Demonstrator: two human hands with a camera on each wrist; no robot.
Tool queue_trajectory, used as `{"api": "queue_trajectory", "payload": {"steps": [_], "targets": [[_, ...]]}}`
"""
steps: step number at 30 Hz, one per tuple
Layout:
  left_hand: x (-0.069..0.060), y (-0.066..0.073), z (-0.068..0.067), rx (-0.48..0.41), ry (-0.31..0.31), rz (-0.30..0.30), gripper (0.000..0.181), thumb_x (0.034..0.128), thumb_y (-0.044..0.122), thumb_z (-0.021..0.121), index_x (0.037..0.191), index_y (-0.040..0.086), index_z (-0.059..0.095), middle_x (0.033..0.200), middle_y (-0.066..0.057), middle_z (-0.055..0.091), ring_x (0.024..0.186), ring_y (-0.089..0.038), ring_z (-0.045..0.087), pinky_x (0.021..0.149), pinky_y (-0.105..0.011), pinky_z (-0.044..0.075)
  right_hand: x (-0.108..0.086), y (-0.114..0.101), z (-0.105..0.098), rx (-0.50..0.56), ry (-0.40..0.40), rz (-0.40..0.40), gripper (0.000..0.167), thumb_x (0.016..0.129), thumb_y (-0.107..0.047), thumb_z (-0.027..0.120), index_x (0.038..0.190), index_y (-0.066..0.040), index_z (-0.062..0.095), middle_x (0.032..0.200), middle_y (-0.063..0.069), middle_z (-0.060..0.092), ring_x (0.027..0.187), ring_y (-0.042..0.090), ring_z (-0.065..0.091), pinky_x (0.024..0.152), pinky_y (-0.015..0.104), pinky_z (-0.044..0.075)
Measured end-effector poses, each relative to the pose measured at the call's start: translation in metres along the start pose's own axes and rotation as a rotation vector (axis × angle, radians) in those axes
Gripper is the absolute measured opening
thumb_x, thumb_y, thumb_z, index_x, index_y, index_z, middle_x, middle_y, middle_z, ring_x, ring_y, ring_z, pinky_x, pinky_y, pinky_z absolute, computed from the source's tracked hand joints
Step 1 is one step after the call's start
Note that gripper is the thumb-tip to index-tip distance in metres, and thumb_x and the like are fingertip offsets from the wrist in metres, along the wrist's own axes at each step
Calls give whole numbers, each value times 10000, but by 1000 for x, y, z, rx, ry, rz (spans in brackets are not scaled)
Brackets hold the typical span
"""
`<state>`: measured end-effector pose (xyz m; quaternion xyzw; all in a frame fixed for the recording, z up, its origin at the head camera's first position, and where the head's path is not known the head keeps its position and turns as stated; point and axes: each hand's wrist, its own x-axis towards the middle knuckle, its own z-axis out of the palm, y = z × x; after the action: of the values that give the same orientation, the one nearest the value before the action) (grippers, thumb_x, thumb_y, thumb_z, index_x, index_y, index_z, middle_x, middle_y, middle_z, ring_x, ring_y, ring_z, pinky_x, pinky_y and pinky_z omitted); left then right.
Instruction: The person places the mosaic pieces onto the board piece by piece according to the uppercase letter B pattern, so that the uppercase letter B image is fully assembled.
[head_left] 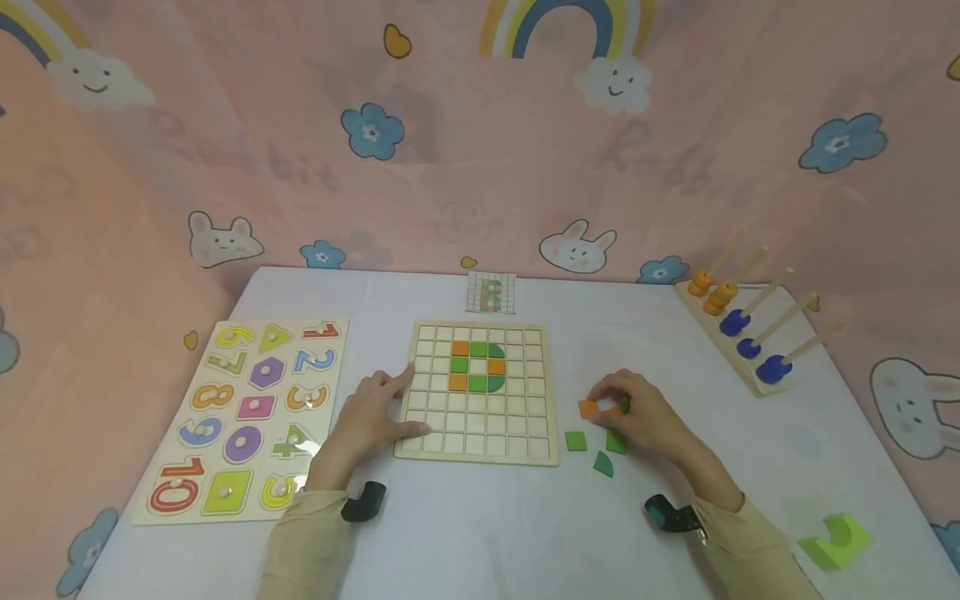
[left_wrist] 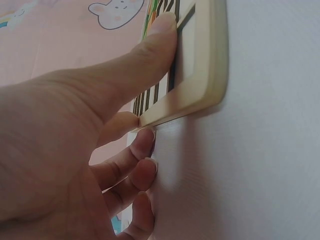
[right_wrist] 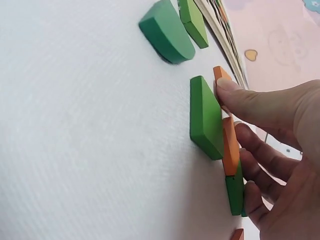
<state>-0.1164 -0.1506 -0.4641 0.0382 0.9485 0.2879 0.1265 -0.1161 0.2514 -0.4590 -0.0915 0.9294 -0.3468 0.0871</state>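
My left hand [head_left: 367, 421] rests at the left side of the gridded wooden board [head_left: 551, 417]; in the left wrist view its straight thumb presses on the rim of the board [left_wrist: 215, 60]. Orange, green and quarter-round tiles form a ring on the grid around one bare cell. Right of the board, my right hand [head_left: 645, 412] pinches an orange square tile [head_left: 588, 408] between thumb and forefinger. Near its fingers lie another orange tile [right_wrist: 230, 147], a green square tile [right_wrist: 205, 117] and a darker green quarter-round tile [right_wrist: 167, 32].
A number-and-shape puzzle board [head_left: 258, 408] lies at the left. Behind the grid board is a small pattern card [head_left: 491, 292]. A peg stand [head_left: 742, 358] with orange and blue beads stands back right, and a light green arched block [head_left: 836, 542] lies front right.
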Motion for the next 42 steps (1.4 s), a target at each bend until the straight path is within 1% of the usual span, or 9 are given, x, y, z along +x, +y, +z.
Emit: {"api": "queue_trajectory", "payload": {"steps": [6, 13, 17, 19, 22, 25, 29, 37, 42], "targets": [[1, 0, 0, -1, 2, -3, 1040, 787, 408, 933, 1650, 196, 393, 1166, -73, 577, 1017, -240, 465, 879, -402, 399, 0, -5, 3, 8, -18, 12, 220, 936, -63, 790, 1145, -85, 724, 1209, 116, 694, 1158, 335, 622, 1030, 558, 506], [0, 0, 0, -6, 2, 1, 1035, 788, 405, 933, 1648, 195, 397, 1172, -78, 580, 1020, -242, 468, 882, -406, 403, -5, 0, -10, 22, -56, 1, 340, 888, -73, 837, 1215, -82, 742, 1246, 111, 687, 1227, 365, 614, 1072, 587, 481], [0, 0, 0, -9, 5, 11, 1029, 789, 410, 931, 1646, 197, 403, 1174, -77, 581, 1011, -240, 468, 873, -401, 402, -5, 7, -19, 1, -4, 5, 366, 875, -63, 847, 1225, -64, 741, 1223, 140, 661, 1149, 339, 589, 998, 540, 488], [0, -1, 0, -7, 6, 15, 1026, 790, 410, 930, 1645, 192, 406, 1173, -76, 582, 1013, -240, 468, 877, -402, 402, -5, 9, -21, -15, 31, 35, 361, 892, -65, 831, 1239, -48, 731, 1213, 163, 638, 1097, 326, 567, 947, 502, 482], [0, -1, 0, -2, 7, 14, 1028, 789, 408, 931, 1644, 186, 406, 1173, -77, 584, 1018, -242, 472, 884, -410, 406, -3, 11, -24, -41, 75, 92, 334, 940, -76, 781, 1259, -12, 707, 1218, 216, 606, 1070, 358, 566, 914, 500, 494], [1, -1, 0, 1, 6, 8, 1032, 788, 407, 933, 1646, 189, 403, 1178, -81, 585, 1020, -244, 475, 884, -411, 409, -1, 15, -25, -57, 102, 153, 329, 976, -90, 729, 1283, 14, 673, 1248, 260, 584, 1088, 399, 571, 914, 520, 501], [0, 0, 0, -1, 3, 3, 1030, 789, 407, 932, 1647, 198, 401, 1185, -83, 586, 1021, -245, 476, 881, -409, 411, 1, 17, -24, -59, 124, 188, 337, 975, -68, 712, 1289, 41, 655, 1225, 279, 610, 1067, 400, 589, 899, 508, 504], [0, 0, 0, 6, 0, 0, 1029, 795, 414, 926, 1650, 202, 395, 1206, -87, 590, 1034, -247, 479, 896, -422, 418, 7, 7, -20, -31, 97, 166, 302, 965, -3, 696, 1260, 62, 684, 1133, 249, 651, 1003, 358, 572, 846, 448, 488], [0, 0, 0, 10, 1, -1, 1027, 794, 415, 927, 1649, 209, 397, 1212, -93, 589, 1028, -248, 479, 891, -422, 420, 14, -5, -6, 20, 105, 124, 288, 971, -5, 683, 1258, -9, 713, 1140, 210, 649, 961, 307, 550, 795, 377, 476]]}}
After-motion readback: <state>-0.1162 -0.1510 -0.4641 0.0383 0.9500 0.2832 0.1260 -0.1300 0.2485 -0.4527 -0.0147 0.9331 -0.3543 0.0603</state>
